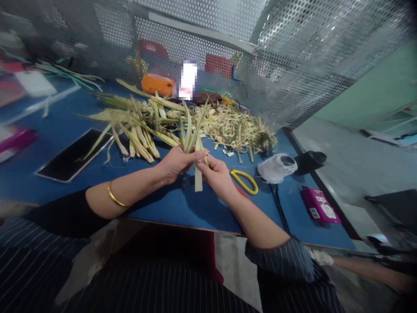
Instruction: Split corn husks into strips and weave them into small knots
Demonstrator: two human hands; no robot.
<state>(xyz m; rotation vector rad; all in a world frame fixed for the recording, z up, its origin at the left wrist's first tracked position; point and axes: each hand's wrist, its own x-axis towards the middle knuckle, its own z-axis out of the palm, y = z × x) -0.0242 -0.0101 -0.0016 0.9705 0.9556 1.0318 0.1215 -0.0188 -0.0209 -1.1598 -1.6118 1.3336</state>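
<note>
My left hand [174, 165] is closed around the lower part of a small bundle of pale green leaf strips [188, 132], whose tips fan upward. Between the thumb and fingers of my right hand [216, 174] is a flat, pale leaf strip [198, 181] with a straight-cut lower end. Both hands meet just above the blue table [163, 204], thumbs close together. Beyond my left hand lies a heap of longer leaf stalks [140, 141]. A pile of shredded leaf scraps [237, 126] spreads behind my right hand. Beside that wrist rests a yellow-handled tool [245, 181], partly hidden.
A dark-screened tablet or phone [73, 156] lies at left. On the right stand a white spool [276, 167], a black cylinder [311, 161] and a purple packet [321, 205]. An orange package [158, 84] sits before the perforated metal screen [195, 34].
</note>
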